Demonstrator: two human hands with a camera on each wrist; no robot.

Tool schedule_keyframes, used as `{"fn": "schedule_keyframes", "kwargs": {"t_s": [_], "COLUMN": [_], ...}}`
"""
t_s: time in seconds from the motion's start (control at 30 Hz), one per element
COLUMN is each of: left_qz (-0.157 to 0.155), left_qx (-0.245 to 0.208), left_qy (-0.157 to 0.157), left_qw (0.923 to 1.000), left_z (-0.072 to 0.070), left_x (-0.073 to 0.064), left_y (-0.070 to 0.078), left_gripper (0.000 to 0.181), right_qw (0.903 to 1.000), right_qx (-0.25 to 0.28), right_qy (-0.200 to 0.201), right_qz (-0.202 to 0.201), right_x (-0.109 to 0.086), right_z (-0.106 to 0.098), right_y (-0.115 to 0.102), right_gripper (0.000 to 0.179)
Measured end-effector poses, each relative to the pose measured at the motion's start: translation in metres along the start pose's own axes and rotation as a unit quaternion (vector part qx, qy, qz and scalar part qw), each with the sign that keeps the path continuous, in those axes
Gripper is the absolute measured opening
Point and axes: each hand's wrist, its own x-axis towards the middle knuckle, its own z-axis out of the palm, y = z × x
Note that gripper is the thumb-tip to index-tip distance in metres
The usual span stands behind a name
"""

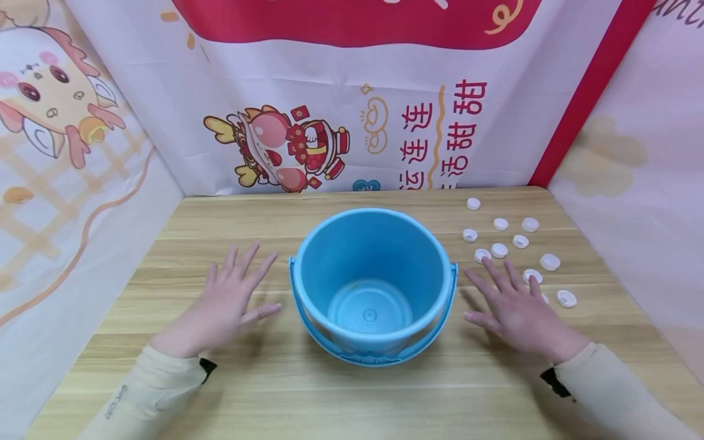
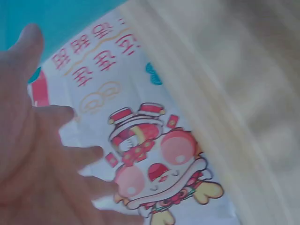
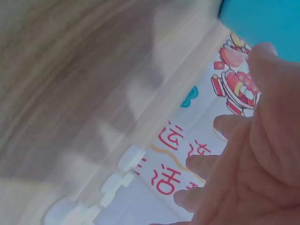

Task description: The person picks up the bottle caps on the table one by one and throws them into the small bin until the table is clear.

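Observation:
A light blue bucket (image 1: 370,275) stands upright in the middle of the table, its handle (image 1: 374,360) lowered toward the front. Its inside shows only the bare round bottom. My left hand (image 1: 228,299) is held out to the left of the bucket, fingers spread and holding nothing. On the other side, my right hand (image 1: 517,311) is spread too, palm down, with its fingertips close to several white bottle caps (image 1: 499,250). One cap is partly hidden behind the right hand's fingers. In the right wrist view, white caps (image 3: 63,211) line the lower left.
The wooden table (image 1: 363,403) has a printed cloth backdrop (image 1: 308,73) rising along its far edge. More cloth hangs at the left side (image 1: 66,201) and right side (image 1: 632,183). The scattered caps lie on the right part of the table.

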Motion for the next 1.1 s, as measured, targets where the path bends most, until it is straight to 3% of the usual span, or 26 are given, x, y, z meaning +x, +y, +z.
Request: {"fn": "schedule_keyframes", "kwargs": {"t_s": [0.07,0.17,0.27,0.4,0.47,0.57,0.7,0.8,0.9,0.97,1.1], "left_qz": [0.039,0.106,0.179,0.278,0.320,0.364,0.390,0.389,0.392,0.404,0.443], "left_qx": [-0.007,-0.016,-0.031,-0.066,-0.082,-0.093,-0.086,-0.094,-0.108,-0.121,-0.134], "left_qy": [0.046,0.122,0.196,0.253,0.259,0.246,0.220,0.192,0.181,0.182,0.196], "left_qw": [0.9982,0.9867,0.9635,0.9246,0.9075,0.8934,0.8901,0.8963,0.8954,0.8883,0.8644], "left_z": [-0.008,-0.022,-0.037,-0.050,-0.051,-0.049,-0.042,-0.037,-0.033,-0.031,-0.029], "left_x": [0.003,0.005,0.007,0.011,0.014,0.017,0.022,0.024,0.026,0.026,0.028], "left_y": [0.003,0.011,0.026,0.050,0.059,0.068,0.070,0.067,0.065,0.065,0.069], "left_gripper": [0.081,0.072,0.065,0.060,0.056,0.051,0.044,0.040,0.036,0.033,0.028], "right_qw": [1.0000,0.9998,0.9995,0.9991,0.9981,0.9966,0.9967,0.9967,0.9969,0.9972,0.9973], "right_qx": [-0.005,-0.012,-0.011,0.010,0.022,0.036,0.046,0.046,0.042,0.037,0.029], "right_qy": [-0.002,-0.014,-0.020,-0.019,-0.026,-0.030,-0.017,-0.009,-0.003,-0.004,-0.008], "right_qz": [0.001,0.011,0.021,0.036,0.052,0.068,0.065,0.066,0.067,0.065,0.067], "right_x": [0.001,0.001,0.001,0.001,0.000,-0.001,-0.002,-0.003,-0.005,-0.006,-0.009], "right_z": [-0.003,-0.011,-0.021,-0.030,-0.032,-0.031,-0.027,-0.023,-0.019,-0.017,-0.013], "right_y": [0.003,0.008,0.013,0.021,0.027,0.036,0.052,0.063,0.072,0.076,0.082], "right_gripper": [0.078,0.079,0.077,0.067,0.063,0.059,0.054,0.049,0.043,0.038,0.031]}}
